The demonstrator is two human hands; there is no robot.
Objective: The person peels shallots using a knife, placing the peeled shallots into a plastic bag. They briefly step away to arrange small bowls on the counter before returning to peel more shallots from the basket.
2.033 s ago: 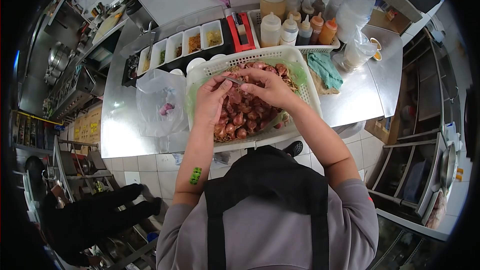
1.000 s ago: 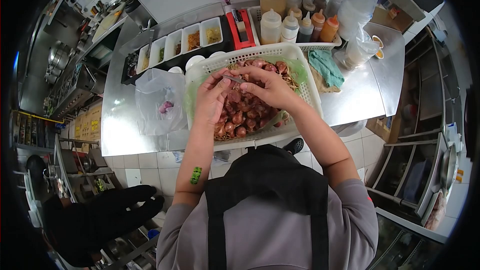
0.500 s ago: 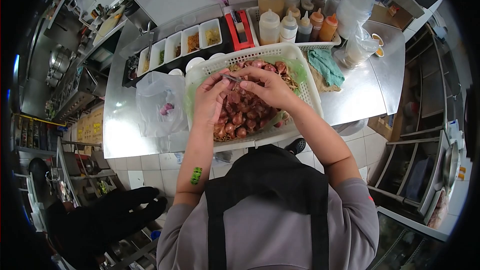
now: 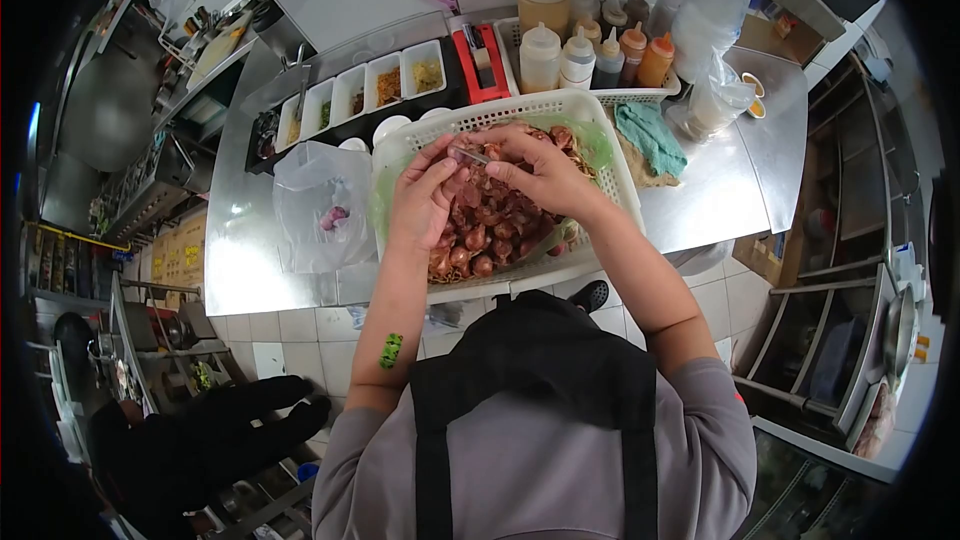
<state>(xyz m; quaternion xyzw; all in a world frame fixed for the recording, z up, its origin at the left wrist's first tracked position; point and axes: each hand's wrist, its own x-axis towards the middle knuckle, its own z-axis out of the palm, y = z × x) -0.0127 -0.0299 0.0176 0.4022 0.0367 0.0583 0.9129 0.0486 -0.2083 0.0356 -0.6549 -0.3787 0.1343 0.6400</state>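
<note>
- Foreground: a person in a grey knit shirt (image 4: pixel 550 440) with wide black fabric straps (image 4: pixel 433 470) works with bare hands together.
- The right hand (image 4: pixel 545 172) has its grip clamped on a slim grey metal blade (image 4: pixel 470 154), thumb against fingers.
- The left hand (image 4: pixel 425 185) curls its fingers at the blade's other end; whether its grip closes on anything cannot be told.
- Care here would seem to mean short, light strokes, steady wrists and left fingertips clear of the edge.
- Beneath both hands, round reddish-brown shallots (image 4: pixel 475 240), papery-skinned with wiry roots, heap in a white perforated plastic basket (image 4: pixel 626 175) lined with thin green plastic film (image 4: pixel 597 145).
- Left of it, on a glossy stainless-steel counter (image 4: pixel 250 260), a crumpled translucent plastic bag (image 4: pixel 300 190) holds smooth purple pieces (image 4: pixel 333 218).
- Beyond: cylindrical plastic squeeze bottles (image 4: pixel 579 60) with tapered nozzles.
</note>
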